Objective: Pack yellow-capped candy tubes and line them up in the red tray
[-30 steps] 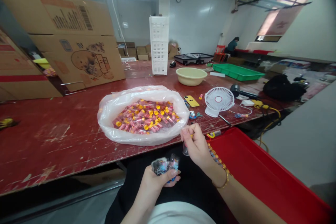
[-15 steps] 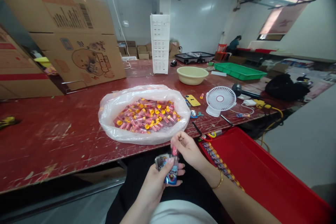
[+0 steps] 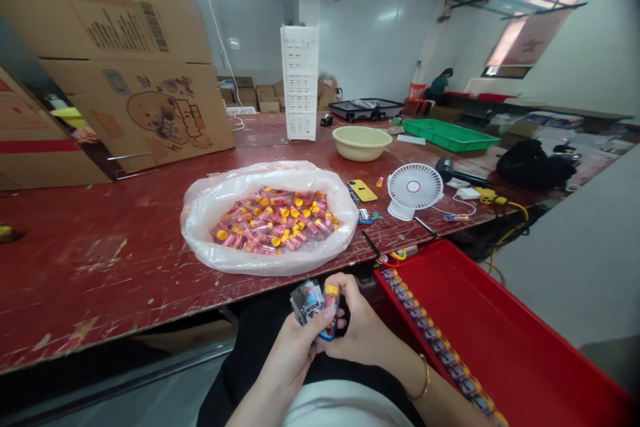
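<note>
My left hand (image 3: 299, 341) holds a small stack of clear printed sleeves (image 3: 306, 300), fanned out above its thumb. A small tube with a yellow cap (image 3: 331, 300) stands upright beside the stack, with printed wrap around its lower part. My right hand (image 3: 360, 323) curls round that tube from the right, fingers at its cap and side, while my left thumb presses on its front. Just beyond both hands, an open white plastic bag (image 3: 200, 240) on the red table (image 3: 90, 260) holds several pink tubes with yellow caps (image 3: 280, 217).
A red tray (image 3: 500, 320) at the right holds a row of wrapped tubes (image 3: 435, 340). On the table are a white fan (image 3: 414, 188), a yellow phone (image 3: 362, 190), a cream basin (image 3: 362, 144), a green tray (image 3: 450, 135) and cardboard boxes (image 3: 135, 100). A person (image 3: 440, 85) sits far back.
My right hand has lowered and closed round the tube, whose yellow cap now shows. The sleeves in my left hand are more fanned out. The view has shifted slightly right.
</note>
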`<state>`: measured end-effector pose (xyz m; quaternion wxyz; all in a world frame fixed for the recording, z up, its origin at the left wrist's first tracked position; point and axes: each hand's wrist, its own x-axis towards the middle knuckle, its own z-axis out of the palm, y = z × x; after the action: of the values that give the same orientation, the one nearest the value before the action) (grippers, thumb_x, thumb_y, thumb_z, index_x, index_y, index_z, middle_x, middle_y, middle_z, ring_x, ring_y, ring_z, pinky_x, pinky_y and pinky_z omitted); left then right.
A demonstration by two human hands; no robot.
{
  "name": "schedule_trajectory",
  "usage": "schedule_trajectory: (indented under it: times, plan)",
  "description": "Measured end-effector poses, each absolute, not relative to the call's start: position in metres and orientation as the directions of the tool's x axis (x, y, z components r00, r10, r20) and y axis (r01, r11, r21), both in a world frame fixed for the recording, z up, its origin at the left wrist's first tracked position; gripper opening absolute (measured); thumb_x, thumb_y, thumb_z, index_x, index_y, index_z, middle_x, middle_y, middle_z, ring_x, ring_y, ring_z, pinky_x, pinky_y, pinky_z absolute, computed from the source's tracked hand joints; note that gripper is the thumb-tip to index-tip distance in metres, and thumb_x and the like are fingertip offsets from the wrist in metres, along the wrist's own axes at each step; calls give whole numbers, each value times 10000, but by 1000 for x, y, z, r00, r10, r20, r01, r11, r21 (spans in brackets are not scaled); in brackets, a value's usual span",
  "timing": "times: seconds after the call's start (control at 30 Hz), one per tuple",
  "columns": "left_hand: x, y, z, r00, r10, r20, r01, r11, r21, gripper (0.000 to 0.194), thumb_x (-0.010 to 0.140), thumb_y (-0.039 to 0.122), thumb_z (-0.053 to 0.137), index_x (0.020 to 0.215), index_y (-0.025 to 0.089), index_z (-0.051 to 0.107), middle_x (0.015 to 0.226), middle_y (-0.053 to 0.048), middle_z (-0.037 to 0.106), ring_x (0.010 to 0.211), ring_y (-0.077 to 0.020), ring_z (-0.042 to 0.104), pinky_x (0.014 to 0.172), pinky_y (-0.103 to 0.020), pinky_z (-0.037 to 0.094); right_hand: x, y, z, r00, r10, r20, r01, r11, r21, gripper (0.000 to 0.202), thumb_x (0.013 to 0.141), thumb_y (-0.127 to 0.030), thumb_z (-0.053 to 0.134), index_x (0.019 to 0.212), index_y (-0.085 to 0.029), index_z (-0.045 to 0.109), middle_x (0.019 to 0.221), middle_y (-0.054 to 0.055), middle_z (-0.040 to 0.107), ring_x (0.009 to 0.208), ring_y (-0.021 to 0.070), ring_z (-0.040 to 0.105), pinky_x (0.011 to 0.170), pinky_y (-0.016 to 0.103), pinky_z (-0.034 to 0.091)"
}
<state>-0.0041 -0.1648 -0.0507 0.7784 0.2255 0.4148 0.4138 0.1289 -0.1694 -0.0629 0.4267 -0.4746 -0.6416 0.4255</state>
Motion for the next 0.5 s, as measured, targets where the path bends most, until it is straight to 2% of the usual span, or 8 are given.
schedule_trajectory:
  times: [0.13,0.4,0.5]
  plan:
    - [-2,-169,-48,273,851,-449,-468,525,711,322,589,274,847,829,97,723,686,-77,740,601,-152,674,590,-211,536,133,-171,-58,-192,950,245,294,294,-909,586,555,-56,682,1021,-241,379,936,-2,483,765,134,528,648,254,485]
    - [3,-166,-49,285,850,-443,-478,526,703,306,599,276,840,792,82,704,677,-90,733,564,-156,658,569,-234,547,132,-175,-54,-182,951,249,326,297,-897,587,558,-74,686,1022,-243,370,983,23,489,840,167,546,676,261,486]
    - [4,-165,-49,284,851,-442,-472,525,708,303,592,278,845,769,80,701,637,-83,723,550,-157,655,559,-233,545,131,-175,-55,-179,954,242,309,288,-906,578,573,-82,674,1026,-245,354,980,20,487,794,152,552,635,249,479]
